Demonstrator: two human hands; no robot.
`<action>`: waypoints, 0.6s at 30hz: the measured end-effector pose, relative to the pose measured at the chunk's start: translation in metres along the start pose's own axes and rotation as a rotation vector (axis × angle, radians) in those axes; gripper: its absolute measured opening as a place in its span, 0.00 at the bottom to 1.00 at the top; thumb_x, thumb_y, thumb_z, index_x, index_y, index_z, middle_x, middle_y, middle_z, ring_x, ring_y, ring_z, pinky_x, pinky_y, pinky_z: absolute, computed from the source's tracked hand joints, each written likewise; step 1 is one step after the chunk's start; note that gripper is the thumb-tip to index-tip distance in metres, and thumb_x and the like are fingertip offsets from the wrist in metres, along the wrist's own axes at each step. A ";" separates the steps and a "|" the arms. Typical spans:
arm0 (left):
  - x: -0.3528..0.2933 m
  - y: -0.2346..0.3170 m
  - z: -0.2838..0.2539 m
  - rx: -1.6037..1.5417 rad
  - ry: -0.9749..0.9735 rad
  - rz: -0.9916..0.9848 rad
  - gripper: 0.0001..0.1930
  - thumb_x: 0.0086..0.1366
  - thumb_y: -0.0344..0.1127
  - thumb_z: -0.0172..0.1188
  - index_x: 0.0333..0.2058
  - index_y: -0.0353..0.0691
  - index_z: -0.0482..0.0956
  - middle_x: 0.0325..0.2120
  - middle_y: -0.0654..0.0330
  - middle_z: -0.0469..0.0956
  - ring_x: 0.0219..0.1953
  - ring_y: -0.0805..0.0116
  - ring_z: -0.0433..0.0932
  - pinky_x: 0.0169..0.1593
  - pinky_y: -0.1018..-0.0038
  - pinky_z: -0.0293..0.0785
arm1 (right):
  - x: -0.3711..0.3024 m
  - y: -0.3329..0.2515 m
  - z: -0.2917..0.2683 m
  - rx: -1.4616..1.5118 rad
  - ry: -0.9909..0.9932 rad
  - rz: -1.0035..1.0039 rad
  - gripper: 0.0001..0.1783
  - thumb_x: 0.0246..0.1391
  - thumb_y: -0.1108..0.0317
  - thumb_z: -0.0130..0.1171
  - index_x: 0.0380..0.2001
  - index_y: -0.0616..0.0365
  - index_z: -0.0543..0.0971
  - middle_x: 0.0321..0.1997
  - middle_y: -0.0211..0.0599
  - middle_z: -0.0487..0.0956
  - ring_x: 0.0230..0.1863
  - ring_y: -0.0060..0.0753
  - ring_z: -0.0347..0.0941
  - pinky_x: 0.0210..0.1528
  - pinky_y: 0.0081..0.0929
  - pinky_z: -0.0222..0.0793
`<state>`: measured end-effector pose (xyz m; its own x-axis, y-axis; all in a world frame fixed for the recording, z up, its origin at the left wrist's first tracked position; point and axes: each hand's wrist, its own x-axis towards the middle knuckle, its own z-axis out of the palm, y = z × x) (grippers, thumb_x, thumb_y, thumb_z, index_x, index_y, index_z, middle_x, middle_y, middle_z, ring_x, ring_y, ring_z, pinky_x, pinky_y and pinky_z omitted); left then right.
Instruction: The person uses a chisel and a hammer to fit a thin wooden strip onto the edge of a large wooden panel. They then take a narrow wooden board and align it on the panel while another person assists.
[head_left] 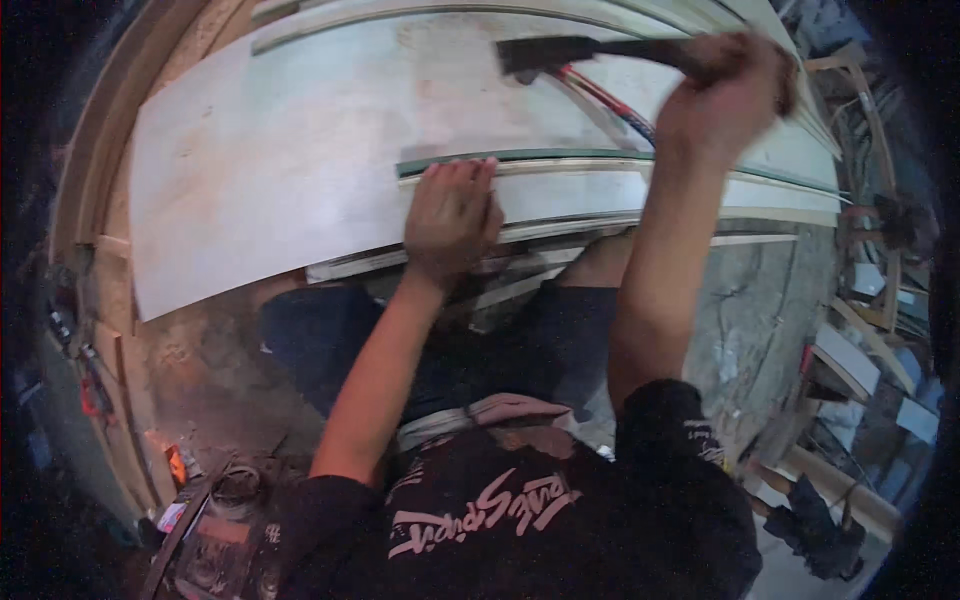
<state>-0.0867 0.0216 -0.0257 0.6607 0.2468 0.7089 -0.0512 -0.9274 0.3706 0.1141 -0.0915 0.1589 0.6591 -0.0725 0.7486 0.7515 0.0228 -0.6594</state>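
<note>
Gripping a dark hammer up at the top right, the right hand is closing its fingers around the handle, while that forearm is rising almost straight from the black sleeve. That hand is looking pretty blurry, so don't ask me about each finger. The left arm is slanting up from the lower edge, and the left hand is lying palm down with its fingers close together, tips resting on a long strip. Its thumb is hiding, so I can't tell whether it's pinching the strip or just pressing on it.

As for looks, the hammer is showing a blocky dark head and a slim dark handle. The strip is running long and thin, green along its far side, with a paler band on the near side.

Position-wise, the strip is sitting on a big white panel, starting just left of the left fingertips and stretching off to the right, past the right forearm. The hammer head is pointing left from the right hand, showing above the panel, beyond the strip and well apart from the left hand.
</note>
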 end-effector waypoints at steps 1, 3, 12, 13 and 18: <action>-0.003 0.000 -0.001 0.033 -0.002 -0.010 0.25 0.57 0.36 0.63 0.55 0.45 0.76 0.45 0.53 0.78 0.48 0.53 0.78 0.56 0.53 0.73 | 0.005 -0.018 -0.011 0.571 0.169 0.307 0.15 0.52 0.66 0.64 0.40 0.53 0.70 0.32 0.33 0.77 0.34 0.30 0.75 0.40 0.34 0.75; 0.001 0.012 0.000 0.014 -0.006 -0.015 0.25 0.56 0.36 0.63 0.55 0.47 0.76 0.46 0.55 0.78 0.48 0.55 0.78 0.56 0.54 0.73 | 0.010 -0.052 -0.040 0.486 0.279 0.239 0.07 0.54 0.67 0.58 0.25 0.56 0.75 0.26 0.32 0.75 0.31 0.30 0.71 0.37 0.33 0.70; -0.004 0.004 0.003 0.181 -0.012 -0.003 0.23 0.57 0.39 0.61 0.53 0.50 0.79 0.44 0.61 0.81 0.48 0.60 0.79 0.57 0.57 0.73 | -0.034 -0.031 -0.037 0.361 -0.008 0.134 0.12 0.48 0.71 0.54 0.39 0.54 0.76 0.27 0.41 0.76 0.31 0.37 0.71 0.30 0.37 0.67; -0.004 0.004 0.003 0.188 -0.017 -0.007 0.23 0.57 0.39 0.61 0.53 0.50 0.79 0.44 0.61 0.81 0.48 0.60 0.79 0.57 0.57 0.73 | -0.035 -0.027 -0.039 0.366 -0.010 0.142 0.12 0.48 0.71 0.54 0.39 0.54 0.76 0.27 0.41 0.76 0.31 0.37 0.71 0.30 0.37 0.67; 0.001 0.008 0.009 0.163 0.030 0.016 0.22 0.58 0.40 0.60 0.53 0.50 0.80 0.44 0.61 0.81 0.47 0.60 0.79 0.56 0.58 0.73 | -0.021 -0.021 -0.060 0.781 -0.287 0.323 0.15 0.47 0.69 0.52 0.41 0.56 0.77 0.30 0.44 0.76 0.32 0.39 0.69 0.33 0.37 0.66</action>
<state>-0.0799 0.0118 -0.0275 0.6378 0.2380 0.7325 0.0626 -0.9639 0.2587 0.0827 -0.1504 0.1529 0.7461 0.3052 0.5918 0.2651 0.6791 -0.6845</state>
